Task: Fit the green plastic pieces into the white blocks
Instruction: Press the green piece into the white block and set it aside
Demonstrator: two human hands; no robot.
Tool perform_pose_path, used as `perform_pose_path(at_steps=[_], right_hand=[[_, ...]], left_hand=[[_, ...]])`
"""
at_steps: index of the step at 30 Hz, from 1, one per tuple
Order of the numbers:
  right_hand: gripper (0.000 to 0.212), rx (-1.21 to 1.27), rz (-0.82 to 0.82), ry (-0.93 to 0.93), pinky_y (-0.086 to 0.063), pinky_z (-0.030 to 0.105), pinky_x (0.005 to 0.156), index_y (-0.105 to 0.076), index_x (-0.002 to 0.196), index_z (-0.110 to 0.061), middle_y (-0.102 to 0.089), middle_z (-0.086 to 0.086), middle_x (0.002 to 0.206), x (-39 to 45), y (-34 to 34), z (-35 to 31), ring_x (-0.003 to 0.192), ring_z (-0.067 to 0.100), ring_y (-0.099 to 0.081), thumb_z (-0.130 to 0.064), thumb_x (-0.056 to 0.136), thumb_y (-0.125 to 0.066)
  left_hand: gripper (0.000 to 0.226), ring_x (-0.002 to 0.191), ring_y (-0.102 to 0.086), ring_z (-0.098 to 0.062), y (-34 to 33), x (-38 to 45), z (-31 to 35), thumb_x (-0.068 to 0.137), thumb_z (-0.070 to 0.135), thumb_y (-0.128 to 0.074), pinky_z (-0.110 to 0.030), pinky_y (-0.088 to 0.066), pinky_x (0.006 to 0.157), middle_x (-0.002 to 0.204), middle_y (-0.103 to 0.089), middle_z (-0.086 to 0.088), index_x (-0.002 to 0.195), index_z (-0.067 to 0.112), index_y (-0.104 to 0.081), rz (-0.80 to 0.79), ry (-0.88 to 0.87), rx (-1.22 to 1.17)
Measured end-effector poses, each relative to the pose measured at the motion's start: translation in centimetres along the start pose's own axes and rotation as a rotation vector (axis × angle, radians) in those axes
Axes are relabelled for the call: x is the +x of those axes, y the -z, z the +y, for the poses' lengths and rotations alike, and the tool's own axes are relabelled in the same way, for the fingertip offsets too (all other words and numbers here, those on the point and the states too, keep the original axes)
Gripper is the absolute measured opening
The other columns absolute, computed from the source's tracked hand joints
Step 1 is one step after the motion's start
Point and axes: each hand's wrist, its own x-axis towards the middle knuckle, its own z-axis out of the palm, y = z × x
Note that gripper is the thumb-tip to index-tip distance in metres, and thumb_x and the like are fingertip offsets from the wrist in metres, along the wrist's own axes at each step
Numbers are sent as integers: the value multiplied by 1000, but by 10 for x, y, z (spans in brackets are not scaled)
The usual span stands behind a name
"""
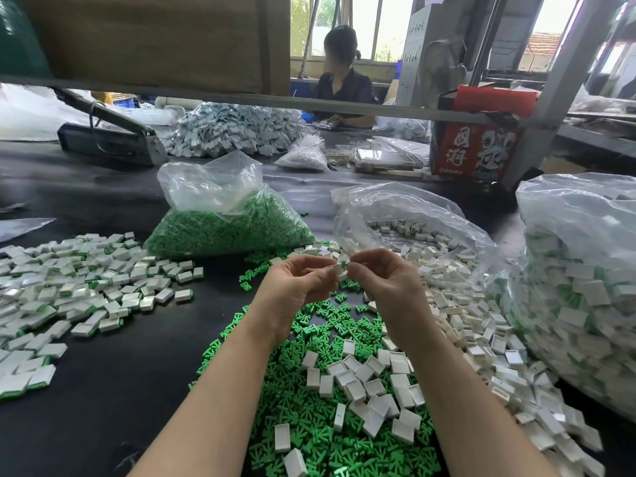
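Note:
My left hand [298, 287] and my right hand [385, 287] meet above the table's middle and together pinch one small white block [341, 267] between their fingertips. Whether a green piece sits in it is hidden by the fingers. Below my wrists lies a heap of loose green plastic pieces [309, 401] with empty white blocks [371, 390] scattered on top. A spread of white blocks with green showing at their edges [69, 294] covers the table at the left.
A clear bag of green pieces [227, 228] stands behind my hands. An open bag of white blocks [413, 235] lies to its right, a big full bag [585, 287] at far right. Across the dark table [120, 390] sits another person [344, 84] beside a red box [475, 149].

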Motion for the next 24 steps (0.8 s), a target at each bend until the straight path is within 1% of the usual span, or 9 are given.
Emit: perform_pose_path(at_steps=[2,5,9,11,14,18,21,24], right_hand=[[8,12,13,-4,-53,19,68,-67,92,-5,-70,6,82,0,0,1,74,12,-68,-2,85,-69],[8,10,20,-1,-53,17,66,-68,91,-5,-72,4,80,0,1,2,73,12,-69,-2,84,-71],[9,-56,32,24,-53,16,66,-70,88,-8,-72,3,78,2,0,1,72,11,-69,-2,82,-73],[9,-82,35,30,-54,18,67,-71,87,-9,-73,5,79,2,0,2,73,14,-70,-3,82,-74],[9,-119,42,40,-55,19,67,-72,85,-10,-73,6,79,1,0,1,72,15,-70,-3,81,-75],[8,-153,32,48,-58,23,69,-72,86,-6,-73,9,80,1,0,0,74,21,-71,-3,80,-76],[8,-158,30,52,-59,25,70,-72,87,-4,-73,11,81,1,0,0,74,23,-71,-2,80,-76],[8,-123,38,39,-57,22,67,-72,88,-4,-73,10,80,1,0,0,73,21,-71,-2,80,-75]], left_hand=[[45,75,-71,-18,0,0,1,48,35,-88,-23,-56,65,86,-75,-12,86,13,-77,0,-7,6],[43,75,-71,-18,-1,0,2,52,31,-86,-23,-57,66,85,-75,-12,88,11,-76,2,-13,21],[23,75,-71,-20,1,0,1,62,21,-80,-25,-58,68,86,-75,-14,83,12,-78,9,-2,32],[19,74,-72,-20,3,-1,1,64,19,-79,-25,-58,66,86,-75,-14,82,13,-79,9,-6,37],[19,73,-72,-20,3,-1,1,65,19,-80,-23,-56,64,85,-75,-14,83,12,-79,17,-23,56],[19,72,-72,-18,3,-1,1,64,22,-80,-21,-55,63,82,-76,-12,81,15,-80,23,-44,83],[19,72,-72,-18,3,-1,1,64,22,-80,-20,-55,63,82,-76,-12,82,14,-79,29,-56,93],[19,74,-72,-19,2,-2,1,65,22,-80,-20,-54,64,84,-76,-13,82,14,-79,30,-62,98]])
